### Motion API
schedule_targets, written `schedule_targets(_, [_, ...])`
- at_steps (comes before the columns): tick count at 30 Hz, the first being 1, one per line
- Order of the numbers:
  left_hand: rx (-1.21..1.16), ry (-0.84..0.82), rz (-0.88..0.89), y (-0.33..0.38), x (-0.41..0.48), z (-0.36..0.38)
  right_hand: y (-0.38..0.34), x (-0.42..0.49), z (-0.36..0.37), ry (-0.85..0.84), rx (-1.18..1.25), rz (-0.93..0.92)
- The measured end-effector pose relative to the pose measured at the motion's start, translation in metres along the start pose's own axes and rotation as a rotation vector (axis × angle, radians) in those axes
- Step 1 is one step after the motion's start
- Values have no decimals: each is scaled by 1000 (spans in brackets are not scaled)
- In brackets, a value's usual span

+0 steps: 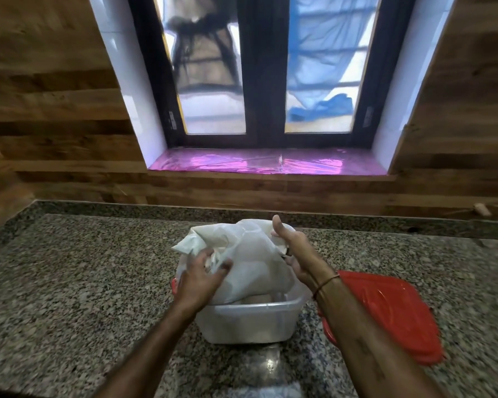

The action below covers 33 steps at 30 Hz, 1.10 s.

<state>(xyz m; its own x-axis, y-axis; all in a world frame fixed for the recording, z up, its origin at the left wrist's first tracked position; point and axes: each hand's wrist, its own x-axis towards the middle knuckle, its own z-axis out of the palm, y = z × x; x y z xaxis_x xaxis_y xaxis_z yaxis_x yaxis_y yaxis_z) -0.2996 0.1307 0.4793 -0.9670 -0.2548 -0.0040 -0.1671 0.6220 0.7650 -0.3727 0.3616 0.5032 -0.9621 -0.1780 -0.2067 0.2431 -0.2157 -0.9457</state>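
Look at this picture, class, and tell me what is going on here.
A person stands at a speckled stone counter with both hands on a white plastic bag that sits in a clear plastic tub. The left hand grips the bag's left side, and the right hand holds its right edge with the thumb raised. The tub is uncovered: a red lid lies on the counter just to its right.

No lettering, label, brand or number could be read anywhere, whether on the white plastic bag, the clear plastic container, the red lid or the window frame.
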Motion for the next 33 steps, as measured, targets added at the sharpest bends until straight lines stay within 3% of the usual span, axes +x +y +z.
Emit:
schedule_targets(4, [-214, 232, -17, -8, 7, 10, 3, 4, 8, 192, 40, -5])
schedule_targets(7, [-251, 278, -10, -5, 5, 13, 9, 10, 15, 362, 173, -34])
schedule_targets(12, [-271, 312, 35, -6, 0, 15, 10, 26, 22, 437, 278, -39])
schedule_targets(19, [-509, 293, 34, -8, -1, 11, 15, 34, 15, 300, 361, -33])
schedule_targets(27, [-723, 202, -103, -10, 18, -1, 16, 22, 1, -31, 405, -73])
schedule_targets(33, [-617, 338, -200, -1, 20, 6, 20, 22, -2, -226, 387, -109])
